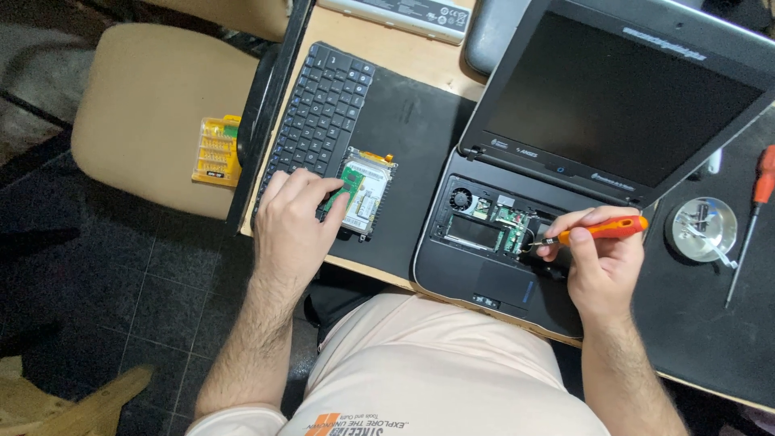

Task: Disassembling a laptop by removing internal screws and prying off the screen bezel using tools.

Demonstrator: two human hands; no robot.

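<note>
While the tan chair (137,113) stands off the table's left edge with a yellow bit case (216,150) lying on its seat, the rest of the work sits on the wooden table (404,52) and its black mat (412,137). A detached keyboard (319,113) lies along the mat's left border, close to the table's edge. Just right of it rests a hard drive (367,190) with a green board on top; the left hand (292,222) lies over the keyboard's near end, its grip loosely spread, thumb and forefinger touching the drive's near left corner. Bare mat separates the drive from the opened laptop (517,234), whose front edge overhangs the table toward the person's lap. Its keyboard bay is open, showing a fan and circuit boards, and the dark screen leans back. The right hand (601,262) has its grip pinched around an orange-handled screwdriver (601,231), the tip down in the bay's right side. Further right, apart from the laptop, sit a round metal dish (705,229) and a second orange screwdriver (751,218) on black mat. A grey battery (404,14) lies along the far edge.
</note>
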